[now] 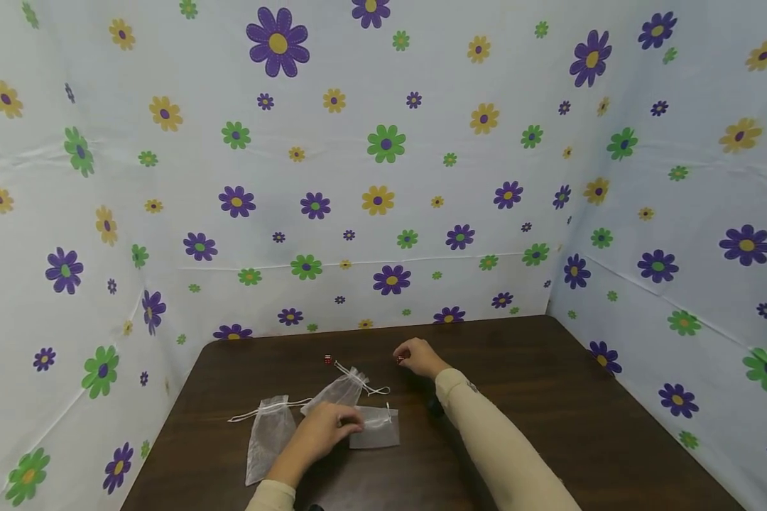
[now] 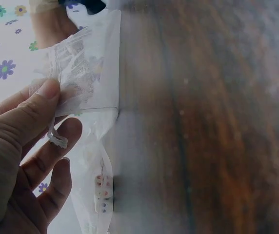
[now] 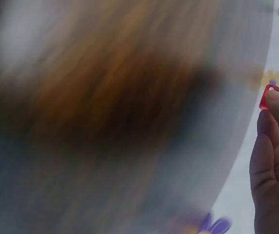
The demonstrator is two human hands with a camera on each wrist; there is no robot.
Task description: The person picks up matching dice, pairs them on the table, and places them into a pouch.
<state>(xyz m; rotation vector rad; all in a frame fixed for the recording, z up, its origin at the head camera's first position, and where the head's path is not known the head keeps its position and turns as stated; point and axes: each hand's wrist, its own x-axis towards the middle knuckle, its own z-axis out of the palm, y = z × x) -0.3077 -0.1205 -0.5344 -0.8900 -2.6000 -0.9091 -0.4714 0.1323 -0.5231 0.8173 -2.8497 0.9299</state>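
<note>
My left hand [image 1: 324, 429] pinches the edge of a small white sheer drawstring pouch [image 1: 380, 434] between thumb and fingers, near the table's front. In the left wrist view the same pouch [image 2: 103, 73] spreads out beyond the thumb, with a bit of cord hanging below the grip. Farther back, my right hand [image 1: 420, 357] holds a red die [image 1: 400, 360] low over the table. Thumb and fingertip pinch that die [image 3: 264, 99] in the right wrist view. Another red die [image 1: 327, 359] lies on the table to the left.
Two more sheer pouches lie on the dark wooden table [image 1: 518, 397]: one at the left [image 1: 271, 433], another behind the left hand [image 1: 337, 392], their white cords trailing. Pale dice [image 2: 103, 192] show by a pouch in the left wrist view. Flower-printed sheets [image 1: 358, 163] hang around the table.
</note>
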